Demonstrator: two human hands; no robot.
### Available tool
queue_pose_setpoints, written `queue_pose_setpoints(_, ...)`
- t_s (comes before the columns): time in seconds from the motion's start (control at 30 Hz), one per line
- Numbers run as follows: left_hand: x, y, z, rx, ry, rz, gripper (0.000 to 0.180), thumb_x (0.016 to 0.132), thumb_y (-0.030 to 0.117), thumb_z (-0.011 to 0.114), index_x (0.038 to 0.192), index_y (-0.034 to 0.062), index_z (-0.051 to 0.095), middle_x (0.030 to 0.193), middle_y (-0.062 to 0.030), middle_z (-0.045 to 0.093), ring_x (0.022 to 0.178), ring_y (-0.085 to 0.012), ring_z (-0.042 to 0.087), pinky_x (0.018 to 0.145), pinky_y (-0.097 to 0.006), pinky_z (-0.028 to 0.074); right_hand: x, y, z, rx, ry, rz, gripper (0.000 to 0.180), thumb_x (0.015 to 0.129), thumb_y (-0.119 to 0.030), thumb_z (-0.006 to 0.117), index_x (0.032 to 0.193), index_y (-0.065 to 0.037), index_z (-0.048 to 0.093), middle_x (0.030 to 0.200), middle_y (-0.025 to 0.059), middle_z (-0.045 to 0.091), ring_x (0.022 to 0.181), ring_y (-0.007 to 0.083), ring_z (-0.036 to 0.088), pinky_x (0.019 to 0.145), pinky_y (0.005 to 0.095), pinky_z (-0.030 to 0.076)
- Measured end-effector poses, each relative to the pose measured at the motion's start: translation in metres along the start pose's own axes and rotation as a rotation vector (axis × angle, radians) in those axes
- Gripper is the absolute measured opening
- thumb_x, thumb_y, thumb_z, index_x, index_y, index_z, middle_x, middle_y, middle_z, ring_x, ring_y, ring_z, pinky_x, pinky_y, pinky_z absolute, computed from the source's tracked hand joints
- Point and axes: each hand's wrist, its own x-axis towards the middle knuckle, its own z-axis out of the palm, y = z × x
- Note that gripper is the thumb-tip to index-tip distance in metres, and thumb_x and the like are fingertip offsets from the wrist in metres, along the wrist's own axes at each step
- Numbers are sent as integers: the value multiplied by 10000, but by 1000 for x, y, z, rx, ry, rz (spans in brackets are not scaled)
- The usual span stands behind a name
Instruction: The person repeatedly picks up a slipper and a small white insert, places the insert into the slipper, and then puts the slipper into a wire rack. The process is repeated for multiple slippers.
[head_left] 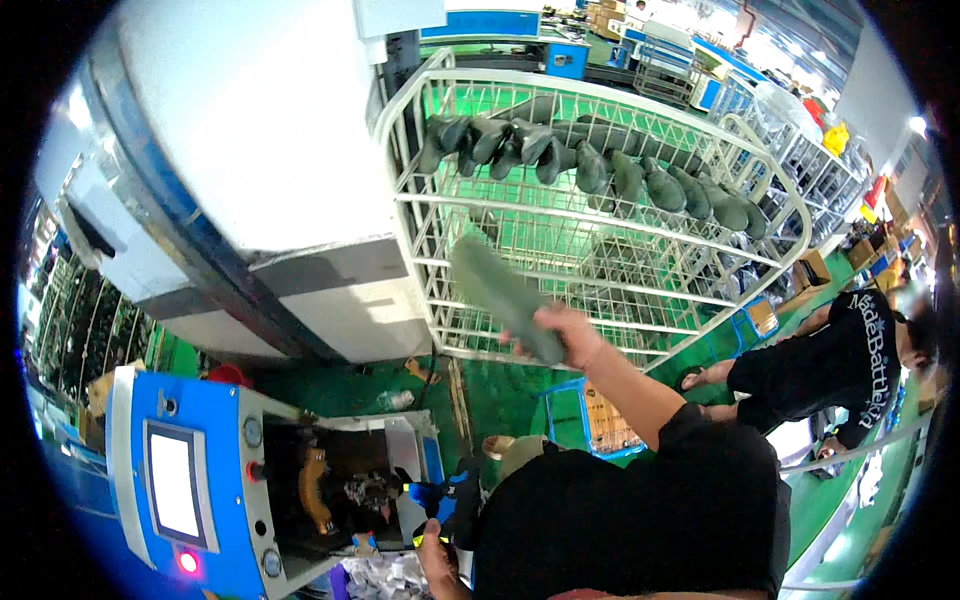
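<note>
right hand (pixel 565 335) clamped round a dark green boot (pixel 500 290), held up before the white wire cart (pixel 600 215); left hand (pixel 440 555) low, grip unclear.

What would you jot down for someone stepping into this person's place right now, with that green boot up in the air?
Right hand: raised, gripping a dark green rubber boot in front of the white wire rack cart.
Left hand: low by the blue machine, at a blue and yellow tool; its grip is unclear.
Done: a row of matching boots already hangs along the cart's top shelf.
Left: the held boot is not yet on the cart; the lower shelves look mostly bare.
</note>
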Motion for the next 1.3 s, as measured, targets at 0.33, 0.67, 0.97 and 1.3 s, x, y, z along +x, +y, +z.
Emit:
queue_pose_setpoints(0.33,7,40,105,295,-78,-174,286,921,200,669,1148,33,617,1039,-69,598,972,-201,585,888,-363,493,140,-161,-114,1196,-73,-354,646,1014,-504,551,1203,113,515,899,115,611,691,193,624,624,306,540)
queue_pose_setpoints(0.67,-153,-58,-80,-95,594,48,363,947,211,657,1249,13,624,1228,-117,620,1068,-226,619,947,-364,495,161,-134,-82,438,215,-557,349,1051,-334,492,816,-87,564,661,4,469,572,137,449,550,297,400)
queue_pose_setpoints(0.97,-254,-179,-234,718,999,149,424,813,405,791,1040,48,789,1418,-250,564,1368,-415,476,1179,-429,350,151,45,17,63,-103,301,145,1067,-176,519,1061,-46,582,867,23,536,679,138,457,586,281,376)
queue_pose_setpoints(1.3,-270,-230,-191,799,1277,86,408,768,491,775,937,121,811,979,-179,717,1241,-435,535,1177,-519,351,66,179,232,-770,-496,337,312,1027,-244,625,1233,-10,624,957,53,639,817,138,572,737,283,460)
